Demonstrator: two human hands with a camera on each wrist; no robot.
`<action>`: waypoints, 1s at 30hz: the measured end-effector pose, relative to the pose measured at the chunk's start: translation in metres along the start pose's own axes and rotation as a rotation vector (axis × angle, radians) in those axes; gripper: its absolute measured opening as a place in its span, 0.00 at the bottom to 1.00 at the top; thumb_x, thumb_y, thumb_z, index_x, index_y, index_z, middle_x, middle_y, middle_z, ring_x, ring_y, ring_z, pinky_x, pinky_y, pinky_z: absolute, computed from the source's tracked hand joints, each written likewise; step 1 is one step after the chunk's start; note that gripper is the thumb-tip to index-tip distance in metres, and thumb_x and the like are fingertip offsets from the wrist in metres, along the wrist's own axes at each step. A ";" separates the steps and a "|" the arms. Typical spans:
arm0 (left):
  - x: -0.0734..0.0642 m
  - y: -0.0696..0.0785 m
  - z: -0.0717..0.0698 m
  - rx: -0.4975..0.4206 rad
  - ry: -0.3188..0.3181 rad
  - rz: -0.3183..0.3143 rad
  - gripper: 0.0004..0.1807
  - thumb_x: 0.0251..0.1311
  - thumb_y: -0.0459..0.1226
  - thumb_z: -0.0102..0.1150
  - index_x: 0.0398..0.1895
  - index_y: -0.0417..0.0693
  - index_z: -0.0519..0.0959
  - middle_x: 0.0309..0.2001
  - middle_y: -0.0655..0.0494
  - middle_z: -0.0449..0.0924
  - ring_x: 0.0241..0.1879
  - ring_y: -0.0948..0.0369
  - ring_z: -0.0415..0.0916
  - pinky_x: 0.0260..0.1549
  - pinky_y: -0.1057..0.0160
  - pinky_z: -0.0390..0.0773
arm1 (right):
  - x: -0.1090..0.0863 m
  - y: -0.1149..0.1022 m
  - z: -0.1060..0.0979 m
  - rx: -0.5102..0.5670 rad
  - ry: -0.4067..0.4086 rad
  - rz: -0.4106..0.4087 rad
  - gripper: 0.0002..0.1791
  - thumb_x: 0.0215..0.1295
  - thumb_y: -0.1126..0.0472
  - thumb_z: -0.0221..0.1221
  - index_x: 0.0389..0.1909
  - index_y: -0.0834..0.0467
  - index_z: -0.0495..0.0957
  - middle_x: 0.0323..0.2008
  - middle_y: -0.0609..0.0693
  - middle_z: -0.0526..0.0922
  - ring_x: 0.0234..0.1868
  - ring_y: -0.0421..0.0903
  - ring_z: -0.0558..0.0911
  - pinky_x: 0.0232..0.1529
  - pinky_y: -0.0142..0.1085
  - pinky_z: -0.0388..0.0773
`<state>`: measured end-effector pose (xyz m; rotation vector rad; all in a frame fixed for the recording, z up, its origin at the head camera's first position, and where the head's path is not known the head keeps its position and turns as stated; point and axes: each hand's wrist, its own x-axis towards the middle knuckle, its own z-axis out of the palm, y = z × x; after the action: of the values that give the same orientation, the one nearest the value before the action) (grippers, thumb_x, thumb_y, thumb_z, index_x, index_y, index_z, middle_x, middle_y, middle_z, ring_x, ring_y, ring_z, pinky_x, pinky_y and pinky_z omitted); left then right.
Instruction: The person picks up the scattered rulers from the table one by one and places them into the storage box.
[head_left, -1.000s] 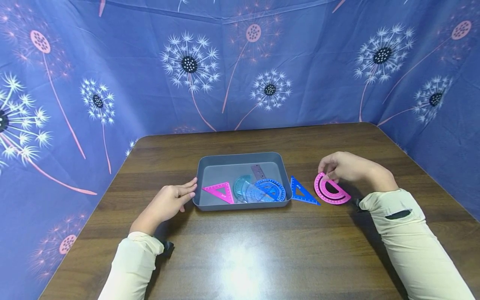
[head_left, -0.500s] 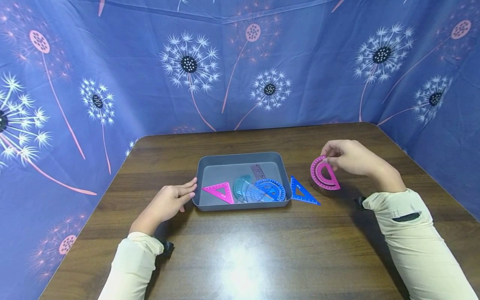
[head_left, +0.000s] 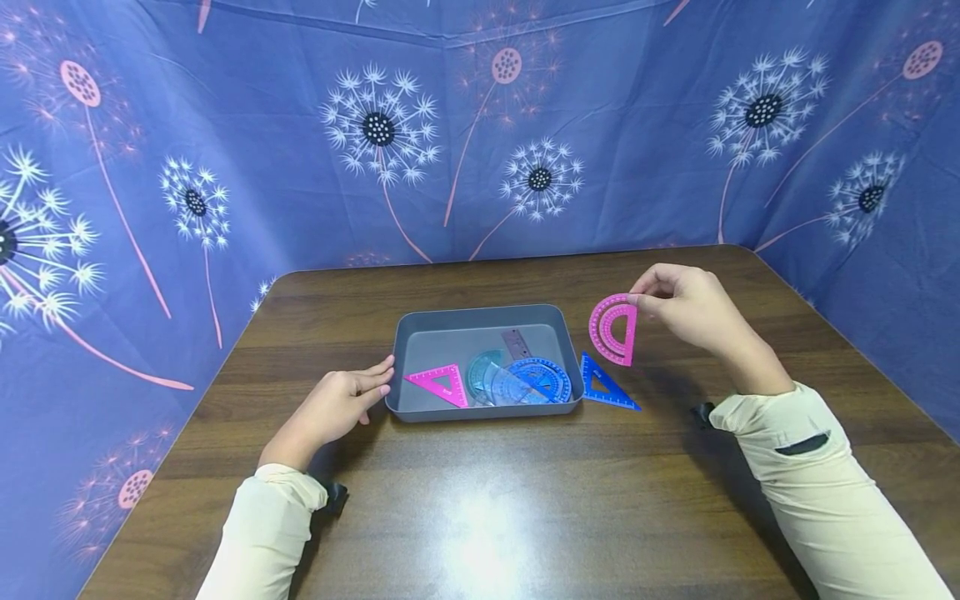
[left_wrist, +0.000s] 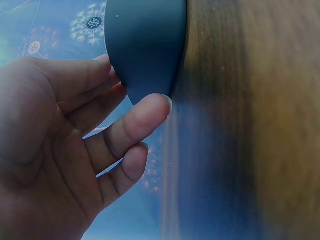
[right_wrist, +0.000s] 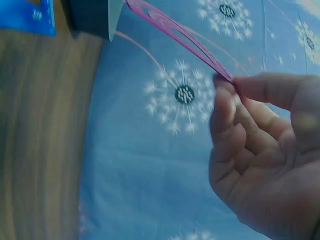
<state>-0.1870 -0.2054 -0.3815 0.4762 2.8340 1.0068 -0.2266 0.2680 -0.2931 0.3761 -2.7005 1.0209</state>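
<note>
My right hand (head_left: 693,308) pinches a pink protractor (head_left: 630,337) by its upper corner, between thumb and fingertips. The protractor hangs upright above the table, right of the grey tray (head_left: 450,333); in the right wrist view it appears nearly edge-on. With extended fingers, my left hand (head_left: 333,408) touches the tray's left wall, thumb not curled round it. Inside the tray lie a pink set square (head_left: 458,385), a teal protractor (head_left: 476,375), a blue protractor (head_left: 559,377), a clear bluish piece (head_left: 501,387) overlapping them, and a purple ruler (head_left: 516,343).
A blue set square (head_left: 618,398) lies on the wooden table (head_left: 360,517) against the tray's right side. Behind the table hangs a blue dandelion-patterned cloth (head_left: 637,167).
My right hand has lifted the pink protractor off the table and carried it left and away from me, toward the tray; it now hangs more upright. The left hand stays put.
</note>
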 end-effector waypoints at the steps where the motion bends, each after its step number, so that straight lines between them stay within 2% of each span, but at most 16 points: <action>1: 0.000 0.000 0.000 0.001 0.000 0.000 0.20 0.71 0.39 0.56 0.64 0.46 0.77 0.70 0.55 0.67 0.16 0.58 0.75 0.17 0.63 0.68 | 0.000 -0.001 0.003 0.006 0.026 -0.008 0.04 0.65 0.62 0.64 0.33 0.58 0.83 0.26 0.49 0.85 0.26 0.37 0.79 0.27 0.31 0.73; 4: 0.000 0.000 0.000 0.002 0.001 0.000 0.20 0.71 0.39 0.56 0.64 0.46 0.77 0.70 0.55 0.67 0.16 0.58 0.75 0.17 0.63 0.68 | 0.002 -0.003 0.013 0.010 0.085 -0.031 0.05 0.64 0.59 0.66 0.32 0.56 0.84 0.26 0.50 0.85 0.26 0.38 0.75 0.26 0.31 0.68; 7: 0.001 0.001 0.000 0.002 0.001 0.000 0.20 0.71 0.39 0.56 0.64 0.46 0.77 0.70 0.55 0.67 0.17 0.58 0.75 0.17 0.63 0.69 | 0.002 -0.005 0.023 0.040 0.104 -0.031 0.05 0.64 0.58 0.67 0.33 0.57 0.85 0.27 0.51 0.86 0.26 0.38 0.75 0.26 0.31 0.68; 15: 0.000 0.001 0.000 -0.003 0.011 0.014 0.20 0.71 0.38 0.57 0.63 0.44 0.77 0.70 0.53 0.68 0.16 0.59 0.75 0.16 0.63 0.68 | 0.000 -0.011 0.048 0.146 0.035 0.000 0.06 0.65 0.60 0.66 0.35 0.59 0.83 0.27 0.52 0.85 0.26 0.40 0.79 0.26 0.31 0.75; 22: 0.000 0.001 0.000 0.000 0.004 0.023 0.20 0.71 0.37 0.57 0.63 0.43 0.77 0.70 0.52 0.68 0.16 0.59 0.74 0.17 0.63 0.68 | -0.001 -0.007 0.071 0.124 -0.011 0.008 0.06 0.66 0.59 0.66 0.35 0.57 0.83 0.30 0.53 0.87 0.32 0.45 0.79 0.32 0.34 0.73; 30: -0.001 0.001 0.000 0.010 0.004 0.035 0.20 0.71 0.37 0.57 0.63 0.42 0.77 0.70 0.51 0.68 0.16 0.59 0.74 0.17 0.64 0.68 | -0.002 -0.004 0.082 0.151 -0.071 0.010 0.04 0.65 0.62 0.65 0.35 0.60 0.83 0.29 0.56 0.86 0.29 0.44 0.78 0.29 0.34 0.73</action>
<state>-0.1861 -0.2049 -0.3809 0.5266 2.8450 1.0017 -0.2337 0.2104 -0.3512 0.4341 -2.6977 1.2414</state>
